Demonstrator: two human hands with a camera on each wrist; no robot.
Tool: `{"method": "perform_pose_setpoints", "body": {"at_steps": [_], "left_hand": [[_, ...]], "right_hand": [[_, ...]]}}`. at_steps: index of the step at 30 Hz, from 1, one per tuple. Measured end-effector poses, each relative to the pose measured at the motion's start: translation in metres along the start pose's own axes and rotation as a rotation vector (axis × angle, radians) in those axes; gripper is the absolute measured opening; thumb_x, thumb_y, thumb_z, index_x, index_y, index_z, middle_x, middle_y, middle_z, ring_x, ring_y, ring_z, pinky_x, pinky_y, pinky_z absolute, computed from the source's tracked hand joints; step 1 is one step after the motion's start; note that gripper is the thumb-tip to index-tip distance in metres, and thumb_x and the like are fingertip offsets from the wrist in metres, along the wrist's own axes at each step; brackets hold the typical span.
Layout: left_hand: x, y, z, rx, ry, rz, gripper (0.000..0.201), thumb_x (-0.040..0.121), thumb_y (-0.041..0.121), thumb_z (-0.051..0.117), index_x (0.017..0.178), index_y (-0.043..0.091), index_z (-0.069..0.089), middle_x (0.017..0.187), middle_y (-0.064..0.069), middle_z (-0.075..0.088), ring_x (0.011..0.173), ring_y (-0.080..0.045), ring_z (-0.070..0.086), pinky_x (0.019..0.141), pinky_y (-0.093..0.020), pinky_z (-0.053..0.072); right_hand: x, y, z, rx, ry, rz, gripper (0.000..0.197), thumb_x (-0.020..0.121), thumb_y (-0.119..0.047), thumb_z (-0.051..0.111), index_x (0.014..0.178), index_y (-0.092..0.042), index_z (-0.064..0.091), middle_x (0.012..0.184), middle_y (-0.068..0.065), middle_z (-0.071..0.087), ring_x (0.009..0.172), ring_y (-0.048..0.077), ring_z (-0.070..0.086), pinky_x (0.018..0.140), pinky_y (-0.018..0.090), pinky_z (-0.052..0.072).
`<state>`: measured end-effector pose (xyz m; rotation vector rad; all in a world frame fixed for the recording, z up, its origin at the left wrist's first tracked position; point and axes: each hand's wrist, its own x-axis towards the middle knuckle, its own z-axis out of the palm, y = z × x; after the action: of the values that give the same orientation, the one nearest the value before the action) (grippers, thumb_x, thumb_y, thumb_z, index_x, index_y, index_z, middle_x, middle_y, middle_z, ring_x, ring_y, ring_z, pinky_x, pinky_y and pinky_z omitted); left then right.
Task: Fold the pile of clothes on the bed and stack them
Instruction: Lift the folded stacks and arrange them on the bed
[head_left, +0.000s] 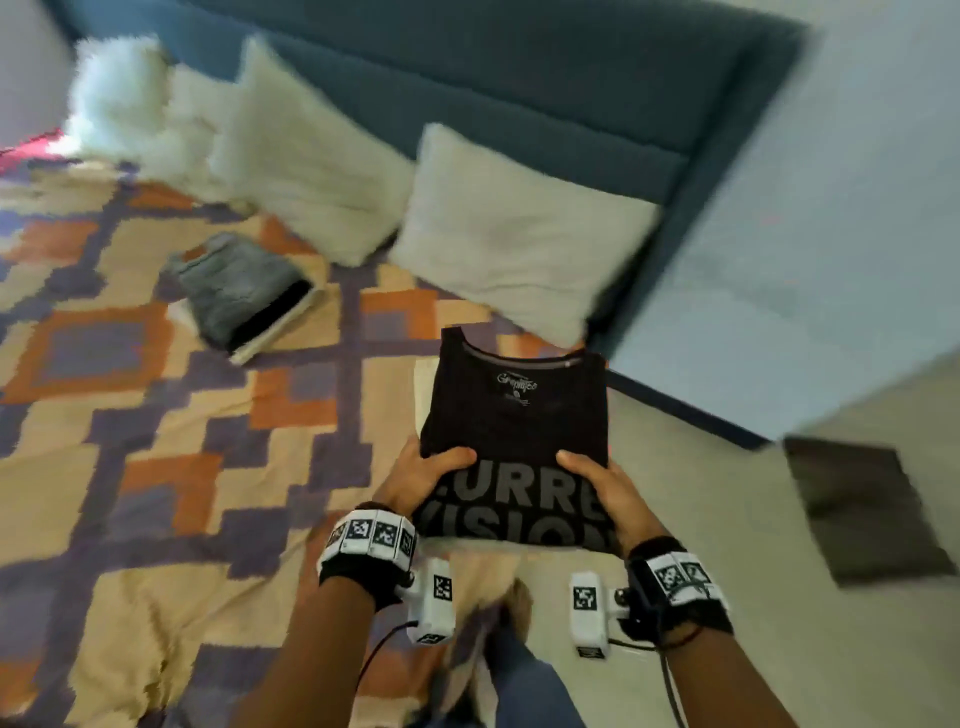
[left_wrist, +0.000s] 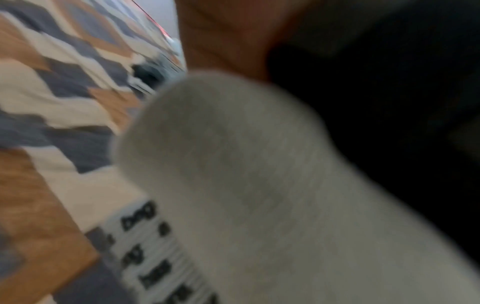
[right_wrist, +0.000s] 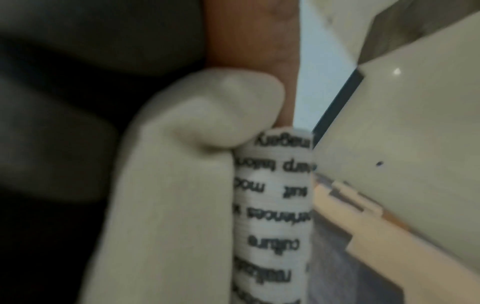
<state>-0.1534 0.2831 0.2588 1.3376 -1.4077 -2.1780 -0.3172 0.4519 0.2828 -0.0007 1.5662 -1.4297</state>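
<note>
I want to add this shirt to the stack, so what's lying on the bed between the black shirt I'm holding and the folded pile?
Only bare patterned bedspread shows between the black shirt and the folded pile, in the head view.

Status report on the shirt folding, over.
Left hand and right hand both grip the folded black T-shirt. Folded stack waits on the bedspread. Nothing between them.

A black T-shirt (head_left: 519, 415) with grey lettering; an orange, purple and cream geometric bedspread (head_left: 156, 441); white pillows (head_left: 519, 234).
</note>
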Motion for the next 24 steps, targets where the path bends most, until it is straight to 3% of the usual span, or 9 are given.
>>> {"method": "perform_pose_setpoints", "body": {"at_steps": [3, 5, 8, 12, 15, 17, 24], "left_hand": [[-0.032, -0.009, 0.083, 0.204, -0.235, 0.03, 0.077, 0.047, 0.034, 0.09, 0.115, 0.013, 0.061, 0.105, -0.008, 0.073, 0.096, -0.028, 0.07, 0.085, -0.042, 0.056], [-0.06, -0.026, 0.145, 0.334, -0.394, 0.042, 0.074, 0.05, 0.034, 0.089, 0.115, 0.016, 0.06, 0.107, -0.005, 0.071, 0.098, -0.025, 0.068, 0.09, -0.042, 0.054], [-0.109, -0.067, 0.233, 0.48, -0.633, 0.049, 0.091, 0.04, 0.041, 0.088, 0.121, 0.014, 0.058, 0.108, -0.005, 0.072, 0.095, -0.022, 0.07, 0.086, -0.04, 0.057], [-0.217, -0.145, 0.337, 0.654, -1.009, 0.067, 0.085, 0.047, 0.034, 0.085, 0.126, 0.015, 0.057, 0.109, -0.001, 0.072, 0.098, -0.018, 0.07, 0.083, -0.032, 0.057], [-0.318, -0.226, 0.391, 0.772, -1.25, 0.043, 0.083, 0.048, 0.035, 0.087, 0.125, 0.016, 0.06, 0.109, 0.0, 0.073, 0.101, -0.019, 0.069, 0.089, -0.039, 0.055], [-0.388, -0.278, 0.411, 0.848, -1.407, -0.018, 0.086, 0.049, 0.034, 0.087, 0.127, 0.015, 0.058, 0.112, -0.001, 0.072, 0.103, -0.022, 0.069, 0.092, -0.044, 0.054], [-0.638, -0.453, 0.421, 1.125, -1.899, -0.173, 0.087, 0.044, 0.032, 0.087, 0.123, 0.01, 0.058, 0.111, -0.011, 0.071, 0.097, -0.027, 0.07, 0.082, -0.042, 0.058]], "right_hand": [[-0.079, 0.028, -0.08, 0.173, 0.205, -0.053, 0.036, 0.086, -0.017, 0.071, 0.12, -0.009, 0.064, 0.104, 0.019, 0.073, 0.092, 0.035, 0.071, 0.078, 0.042, 0.059], [-0.143, 0.055, -0.13, 0.293, 0.351, -0.1, 0.04, 0.085, -0.018, 0.072, 0.122, -0.007, 0.063, 0.104, 0.018, 0.073, 0.093, 0.034, 0.071, 0.077, 0.04, 0.059], [-0.237, 0.107, -0.189, 0.483, 0.578, -0.174, 0.03, 0.086, -0.014, 0.071, 0.115, -0.009, 0.063, 0.097, 0.015, 0.075, 0.082, 0.029, 0.073, 0.065, 0.036, 0.06], [-0.37, 0.202, -0.242, 0.69, 0.864, -0.266, 0.031, 0.087, -0.013, 0.07, 0.117, -0.008, 0.062, 0.096, 0.015, 0.075, 0.08, 0.027, 0.073, 0.063, 0.035, 0.059], [-0.477, 0.286, -0.26, 0.856, 1.066, -0.325, 0.032, 0.087, -0.013, 0.069, 0.118, -0.005, 0.062, 0.1, 0.018, 0.074, 0.083, 0.03, 0.073, 0.065, 0.037, 0.06], [-0.544, 0.339, -0.258, 0.936, 1.177, -0.361, 0.036, 0.087, -0.015, 0.07, 0.12, -0.003, 0.062, 0.104, 0.019, 0.073, 0.091, 0.033, 0.072, 0.073, 0.041, 0.06], [-0.736, 0.502, -0.197, 1.259, 1.66, -0.516, 0.04, 0.084, -0.012, 0.073, 0.122, -0.007, 0.059, 0.109, 0.018, 0.072, 0.1, 0.037, 0.069, 0.088, 0.049, 0.057]]}}
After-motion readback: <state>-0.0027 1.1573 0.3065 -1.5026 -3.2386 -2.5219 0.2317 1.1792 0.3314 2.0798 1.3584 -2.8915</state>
